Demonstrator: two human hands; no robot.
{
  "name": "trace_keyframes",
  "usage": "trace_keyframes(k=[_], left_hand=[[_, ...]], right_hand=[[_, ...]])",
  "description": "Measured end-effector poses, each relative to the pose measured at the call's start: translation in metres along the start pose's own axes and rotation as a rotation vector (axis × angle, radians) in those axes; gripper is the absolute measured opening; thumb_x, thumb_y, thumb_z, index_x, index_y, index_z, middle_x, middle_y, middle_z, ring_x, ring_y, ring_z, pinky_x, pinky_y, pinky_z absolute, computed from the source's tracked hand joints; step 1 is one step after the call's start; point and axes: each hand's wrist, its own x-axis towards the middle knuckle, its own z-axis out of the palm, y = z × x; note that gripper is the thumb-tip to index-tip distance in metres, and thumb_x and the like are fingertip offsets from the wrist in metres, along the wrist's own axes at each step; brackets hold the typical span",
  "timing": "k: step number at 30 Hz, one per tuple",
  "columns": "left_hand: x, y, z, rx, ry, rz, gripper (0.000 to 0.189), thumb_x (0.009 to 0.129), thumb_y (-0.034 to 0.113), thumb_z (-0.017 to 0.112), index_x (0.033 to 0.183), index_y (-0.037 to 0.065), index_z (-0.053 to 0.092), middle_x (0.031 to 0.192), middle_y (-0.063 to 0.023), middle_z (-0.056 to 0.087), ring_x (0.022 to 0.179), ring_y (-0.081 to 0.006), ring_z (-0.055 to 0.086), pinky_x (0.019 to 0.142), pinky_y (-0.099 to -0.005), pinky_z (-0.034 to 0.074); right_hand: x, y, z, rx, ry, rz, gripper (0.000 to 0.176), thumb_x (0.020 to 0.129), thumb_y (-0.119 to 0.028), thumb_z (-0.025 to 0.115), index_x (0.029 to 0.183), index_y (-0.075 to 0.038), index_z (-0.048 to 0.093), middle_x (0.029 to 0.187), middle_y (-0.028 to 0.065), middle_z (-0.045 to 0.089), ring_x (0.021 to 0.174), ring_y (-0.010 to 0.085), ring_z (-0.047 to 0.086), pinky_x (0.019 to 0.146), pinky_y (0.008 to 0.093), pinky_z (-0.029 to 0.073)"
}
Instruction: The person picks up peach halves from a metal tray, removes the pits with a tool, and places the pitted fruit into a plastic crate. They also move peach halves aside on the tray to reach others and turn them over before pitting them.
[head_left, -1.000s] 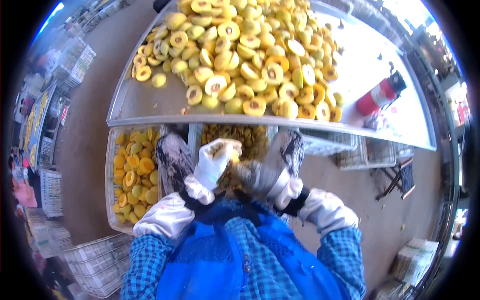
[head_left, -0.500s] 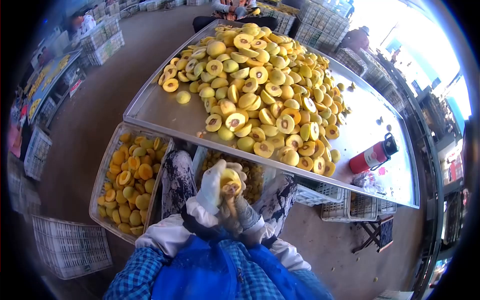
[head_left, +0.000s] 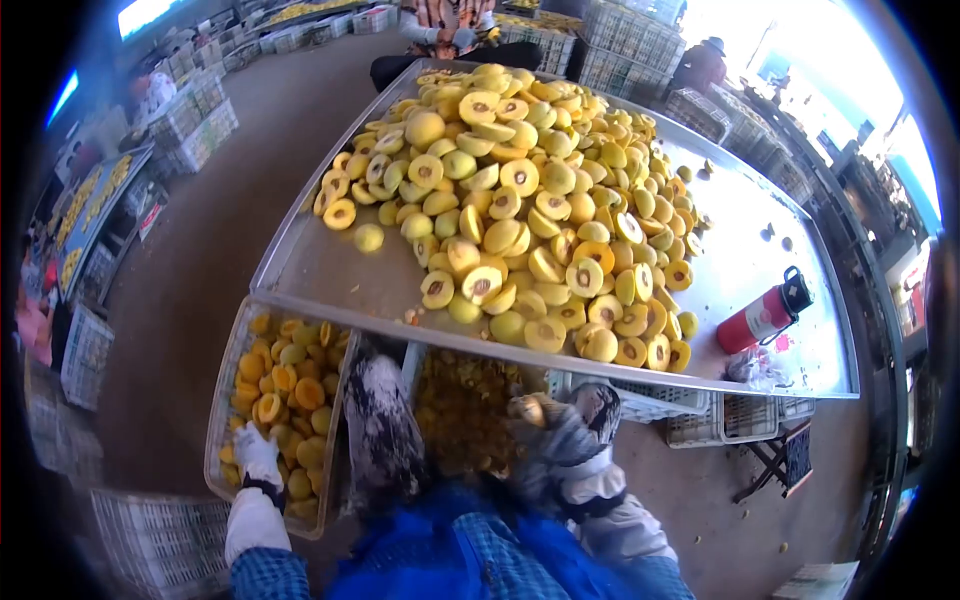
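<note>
My left hand [head_left: 257,456], in a white glove, reaches down onto the yellow peach halves [head_left: 290,385] in the crate [head_left: 212,440] at left. Its fingers look stretched over the fruit, with nothing plainly held. Above my right knee, my right hand [head_left: 552,440], in a grey glove, is closed round a small tan-ended thing [head_left: 530,408]; blur hides its kind. Between my legs sits a bin of brownish scraps [head_left: 465,405]. On the metal table [head_left: 330,285] ahead lies a big heap of cut peaches [head_left: 520,220], many halves still showing their stones.
A red flask [head_left: 755,322] and a crumpled plastic bag [head_left: 752,370] rest at the table's right. Crates [head_left: 700,422] and a folding stool [head_left: 785,462] stand below it. Another person [head_left: 455,35] sits beyond the far edge. An upturned-looking crate [head_left: 165,540] lies at lower left.
My left hand has left my lap, where it held a peach half beside my right hand, and moved left into the crate. My right hand has shifted right.
</note>
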Motion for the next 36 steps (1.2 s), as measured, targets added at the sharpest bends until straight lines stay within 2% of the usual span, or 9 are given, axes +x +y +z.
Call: trace_keyframes(k=[2,3,6,11,17,23,26,31,36], left_hand=[[0.035,0.022,-0.02,0.015,0.253,0.025,0.057,0.073,0.027,0.065,0.123,0.008,0.044,0.122,-0.0182,0.044,0.116,-0.0367,0.039,0.098,-0.0487,0.032],[0.044,0.056,-0.074,-0.057,0.53,0.251,0.054,0.074,0.026,0.064,0.122,0.007,0.047,0.125,-0.0189,0.044,0.115,-0.0372,0.041,0.098,-0.0468,0.034],[0.092,0.184,-0.216,-0.559,0.818,0.751,0.045,0.077,0.014,0.062,0.12,0.005,0.052,0.124,-0.0183,0.047,0.111,-0.0357,0.048,0.094,-0.0412,0.041],[0.217,0.414,-0.327,-0.953,0.667,1.38,0.039,0.085,0.015,0.061,0.123,0.011,0.052,0.123,-0.0152,0.049,0.114,-0.0315,0.05,0.095,-0.0359,0.042],[0.327,0.624,-0.343,-1.109,0.339,1.211,0.04,0.088,0.025,0.059,0.126,0.014,0.051,0.137,-0.0118,0.04,0.127,-0.0256,0.037,0.104,-0.0326,0.032],[0.354,0.656,-0.327,-0.596,-0.11,1.403,0.053,0.091,0.039,0.049,0.139,0.025,0.034,0.147,-0.0095,0.026,0.137,-0.0306,0.018,0.112,-0.0403,0.016],[0.398,0.682,-0.316,-0.088,0.31,1.747,0.047,0.092,0.026,0.047,0.138,0.026,0.035,0.146,-0.0075,0.028,0.136,-0.0314,0.021,0.111,-0.0413,0.017],[0.354,0.644,-0.324,-0.085,0.32,1.748,0.036,0.097,0.023,0.035,0.131,0.022,0.044,0.142,-0.0072,0.032,0.133,-0.0278,0.023,0.11,-0.0377,0.019],[0.31,0.598,-0.32,-0.518,-0.346,1.554,0.063,0.084,0.059,0.049,0.133,0.021,0.042,0.133,-0.0087,0.047,0.125,-0.0265,0.041,0.104,-0.0364,0.03]], right_hand=[[0.019,-0.054,-0.024,-0.517,0.06,-0.426,0.015,0.081,-0.008,0.067,0.094,-0.007,0.06,0.082,-0.0008,0.06,0.075,0.009,0.055,0.066,0.0246,0.047],[0.034,-0.076,-0.038,-0.516,0.181,-0.159,0.014,0.083,-0.009,0.063,0.096,-0.007,0.062,0.082,0.0011,0.061,0.074,0.0101,0.056,0.066,0.0239,0.047],[0.115,-0.151,-0.082,-0.851,0.127,-0.511,0.029,0.086,-0.007,0.058,0.114,0.0,0.052,0.082,-0.0012,0.057,0.071,0.0111,0.058,0.063,0.0248,0.049],[0.287,-0.241,-0.122,-0.761,0.26,-0.51,0.03,0.087,-0.011,0.058,0.115,0.0,0.058,0.102,0.0039,0.064,0.088,0.0118,0.06,0.079,0.0261,0.05],[0.488,-0.28,-0.165,-0.832,0.289,-0.449,0.036,0.085,-0.026,0.062,0.113,-0.005,0.059,0.1,0.0079,0.066,0.088,0.0178,0.063,0.078,0.0307,0.05],[0.577,-0.276,-0.159,-1.168,0.452,-0.262,0.037,0.084,-0.028,0.062,0.113,-0.006,0.06,0.1,0.0086,0.066,0.089,0.0193,0.062,0.079,0.0316,0.049],[0.585,-0.264,-0.158,-1.217,0.511,-0.215,0.038,0.083,-0.03,0.062,0.112,-0.006,0.06,0.1,0.009,0.066,0.09,0.02,0.062,0.08,0.032,0.049],[0.564,-0.25,-0.15,-1.208,0.598,-0.216,0.039,0.082,-0.031,0.062,0.111,-0.006,0.06,0.1,0.0095,0.066,0.091,0.0213,0.062,0.081,0.0328,0.049],[0.529,-0.237,-0.129,-1.195,0.624,-0.211,0.04,0.081,-0.033,0.062,0.111,-0.006,0.061,0.1,0.0101,0.066,0.092,0.0225,0.062,0.081,0.0335,0.048]])
